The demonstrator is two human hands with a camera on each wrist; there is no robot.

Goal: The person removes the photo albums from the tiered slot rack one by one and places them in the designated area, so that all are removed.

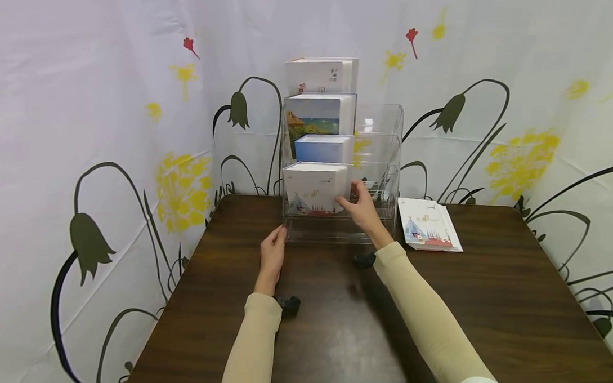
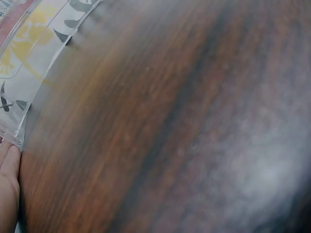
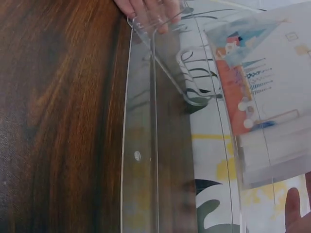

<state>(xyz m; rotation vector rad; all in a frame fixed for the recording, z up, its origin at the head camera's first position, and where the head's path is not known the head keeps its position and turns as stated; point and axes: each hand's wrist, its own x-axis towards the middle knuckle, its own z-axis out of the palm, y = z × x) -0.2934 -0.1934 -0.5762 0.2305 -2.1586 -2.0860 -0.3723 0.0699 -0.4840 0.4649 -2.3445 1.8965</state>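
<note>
A clear tiered rack stands at the back of the table, with thick books on its left side. On its lowest tier sits a white book with a tent picture, also seen in the right wrist view. My right hand grips that book's lower right edge, thumb on the front. My left hand holds the rack's front left corner, and its fingertips show through the clear plastic. Above stand a blue book, a book with a seaside painting and another white book.
Right of the rack, white books with the same tent picture lie on the dark wooden table. A flower-printed white curtain hangs close behind the rack and along the left side.
</note>
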